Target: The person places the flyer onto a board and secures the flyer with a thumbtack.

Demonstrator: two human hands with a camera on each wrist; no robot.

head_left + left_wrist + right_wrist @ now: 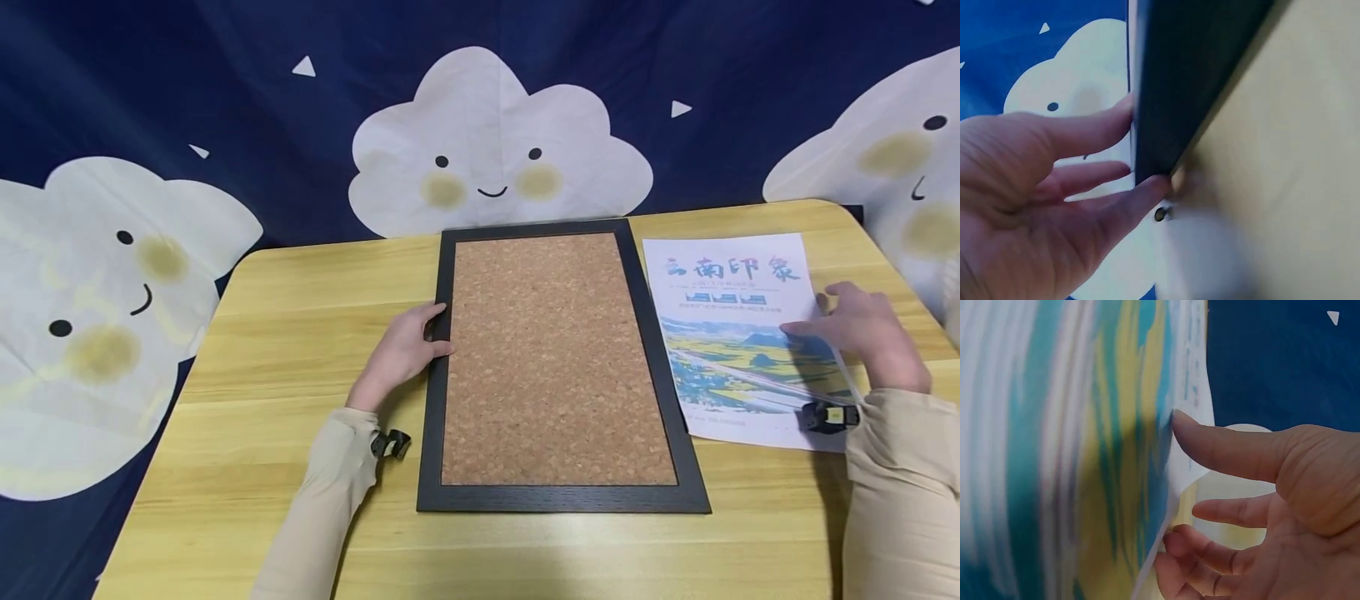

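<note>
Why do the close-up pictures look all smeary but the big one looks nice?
Head view: evenly lit and sharp, so the cork board and the poster read clearly. Left wrist view: the frame edge sits so near the lens that it blurs. Right wrist view: the poster's colours smear into streaks, while the right hand stays fairly sharp.
</note>
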